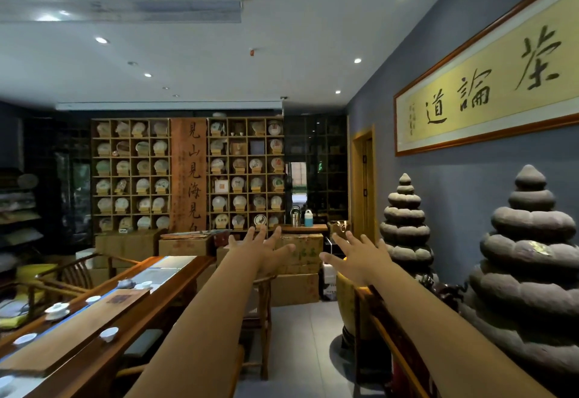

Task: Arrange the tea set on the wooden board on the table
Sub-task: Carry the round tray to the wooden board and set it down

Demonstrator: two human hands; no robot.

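Tea-set pieces sit low on my left: a lidded white bowl on its saucer (57, 310), a small grey teapot (125, 283) farther along, and several small white cups (109, 333) scattered over the long table (94, 363). One cup stands on the wooden board (78, 332), which lies lengthwise on that table; the other pieces rest beside it. Both my arms reach straight forward, well clear of the table. My left hand (266, 252) is held up in the air with fingers spread apart, gripping nothing. My right hand (357, 258) does the same, fingers splayed and empty. Ahead stand shelves (188, 175) of round tea cakes; two tiered dark stacks (529, 272) rise by the right wall.
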